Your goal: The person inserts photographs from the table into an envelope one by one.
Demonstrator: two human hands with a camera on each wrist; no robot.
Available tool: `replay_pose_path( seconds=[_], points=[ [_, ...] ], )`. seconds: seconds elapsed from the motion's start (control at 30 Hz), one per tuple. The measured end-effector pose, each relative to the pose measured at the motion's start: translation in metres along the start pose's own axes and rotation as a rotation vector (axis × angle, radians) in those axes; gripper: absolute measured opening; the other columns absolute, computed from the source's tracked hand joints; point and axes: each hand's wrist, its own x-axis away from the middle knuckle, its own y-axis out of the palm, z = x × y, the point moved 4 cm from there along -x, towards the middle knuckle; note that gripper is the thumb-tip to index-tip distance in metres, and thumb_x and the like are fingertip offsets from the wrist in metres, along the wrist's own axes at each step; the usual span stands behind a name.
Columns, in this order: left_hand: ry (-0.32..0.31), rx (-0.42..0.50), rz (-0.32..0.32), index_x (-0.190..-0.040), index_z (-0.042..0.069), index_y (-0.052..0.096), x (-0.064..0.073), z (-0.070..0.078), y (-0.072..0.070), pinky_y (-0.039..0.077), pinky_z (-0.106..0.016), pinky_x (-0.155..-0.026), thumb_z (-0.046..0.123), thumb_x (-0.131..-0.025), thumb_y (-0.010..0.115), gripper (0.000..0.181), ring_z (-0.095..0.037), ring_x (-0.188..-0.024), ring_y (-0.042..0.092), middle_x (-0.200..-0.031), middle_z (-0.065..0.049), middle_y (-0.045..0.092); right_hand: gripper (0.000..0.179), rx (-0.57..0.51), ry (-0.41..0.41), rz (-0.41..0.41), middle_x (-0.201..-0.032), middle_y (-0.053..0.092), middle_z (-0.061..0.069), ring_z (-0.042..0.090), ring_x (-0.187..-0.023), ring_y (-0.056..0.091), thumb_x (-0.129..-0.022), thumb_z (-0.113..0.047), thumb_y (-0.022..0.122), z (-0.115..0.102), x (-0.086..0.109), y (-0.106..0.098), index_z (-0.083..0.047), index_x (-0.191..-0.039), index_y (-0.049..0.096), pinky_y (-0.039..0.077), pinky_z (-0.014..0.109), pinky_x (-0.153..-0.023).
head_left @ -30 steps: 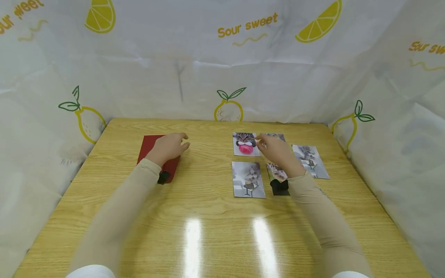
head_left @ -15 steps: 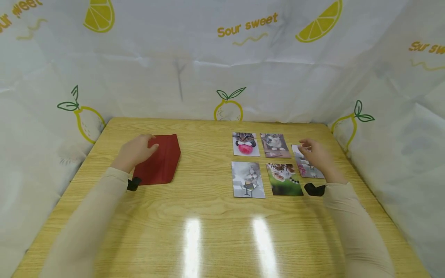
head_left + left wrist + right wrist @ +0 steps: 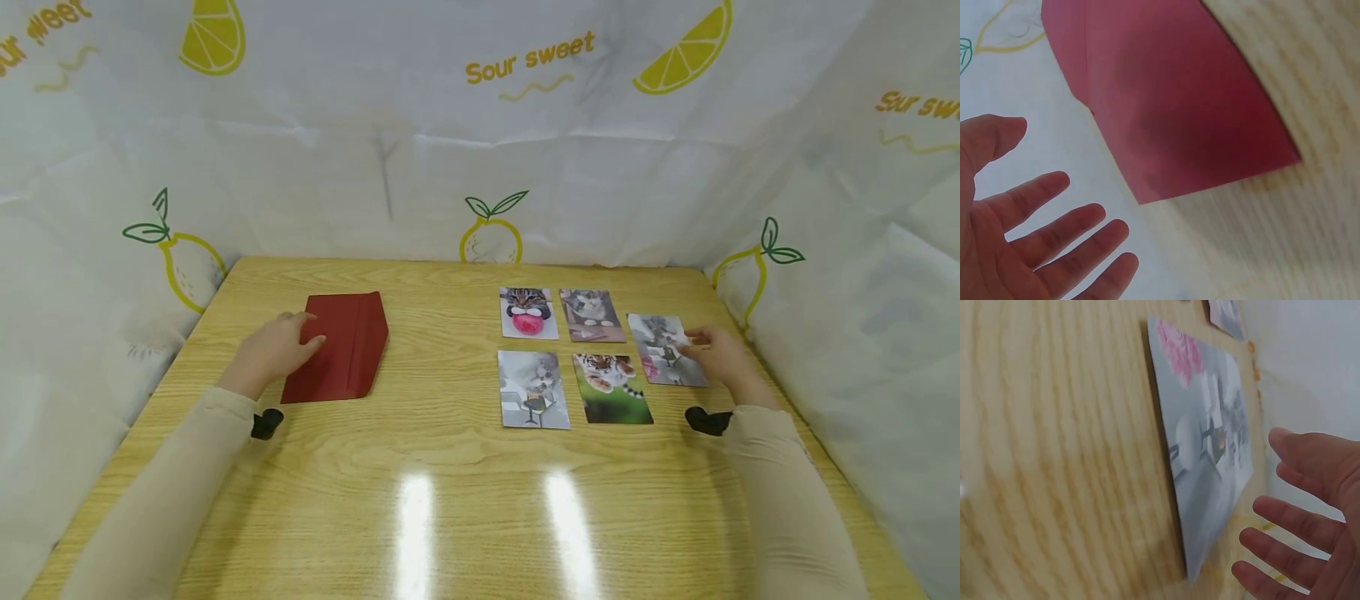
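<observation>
A red envelope [image 3: 337, 350] lies on the left of the table with its flap side toward the right. My left hand [image 3: 276, 350] hovers over the envelope's left edge, fingers spread and holding nothing, as the left wrist view shows. On the right, my right hand [image 3: 716, 358] is at the right edge of a grey picture card [image 3: 663, 350] with a pink patch. In the right wrist view its fingers [image 3: 1291, 519] are extended beside that card, with nothing in them.
Several more picture cards lie left of that card: a cat with a pink ball [image 3: 528, 313], a grey-and-white cat [image 3: 592, 315], a tiger cub [image 3: 613, 388] and a grey scene [image 3: 533, 389]. A white lemon-printed cloth [image 3: 300, 167] surrounds the wooden table [image 3: 420, 517].
My left hand has moved left from the envelope's middle to its left edge. The right hand has moved right, from above the cat cards to the rightmost card. Envelope and cards stay in place.
</observation>
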Motion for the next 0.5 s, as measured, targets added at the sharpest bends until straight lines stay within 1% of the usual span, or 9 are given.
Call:
replay_pose_path(
  seconds=[0.1,0.27,0.33,0.5],
  points=[
    [0.006,0.009,-0.006,-0.142,-0.003,0.041,0.001,0.002,0.005,0.047,-0.061,-0.092,0.033,-0.098,0.051,0.057,-0.047,-0.116,0.053,-0.137,-0.035,0.043,0.054,-0.010,0.032,-0.043,-0.130,0.044,0.043,0.055,-0.116,0.046,-0.098,-0.024,0.057,0.006,0.000,0.001,0.016,-0.133,0.042,0.043,0.060,-0.093],
    [0.013,0.033,-0.021,-0.141,-0.005,0.041,0.004,0.006,0.010,0.047,-0.062,-0.092,0.033,-0.098,0.052,0.058,-0.049,-0.116,0.053,-0.136,-0.037,0.043,0.059,-0.015,0.096,-0.085,-0.134,0.040,0.041,0.053,-0.116,0.045,-0.097,-0.028,0.059,0.015,-0.002,0.003,0.012,-0.136,0.040,0.043,0.058,-0.093],
    [0.012,0.041,-0.026,-0.141,-0.005,0.041,0.004,0.007,0.012,0.046,-0.062,-0.093,0.034,-0.098,0.053,0.059,-0.050,-0.118,0.051,-0.136,-0.038,0.042,0.060,-0.015,0.106,-0.083,-0.134,0.040,0.041,0.055,-0.120,0.042,-0.096,-0.029,0.060,0.018,-0.002,0.004,0.012,-0.136,0.040,0.041,0.060,-0.096],
    [0.001,0.043,-0.042,-0.142,-0.005,0.039,0.002,0.005,0.018,0.042,-0.064,-0.097,0.037,-0.096,0.056,0.064,-0.053,-0.124,0.043,-0.140,-0.040,0.036,0.063,-0.029,0.118,-0.083,-0.136,0.038,0.041,0.055,-0.122,0.039,-0.095,-0.030,0.062,0.025,-0.003,0.007,0.011,-0.138,0.039,0.039,0.061,-0.099]
  ],
)
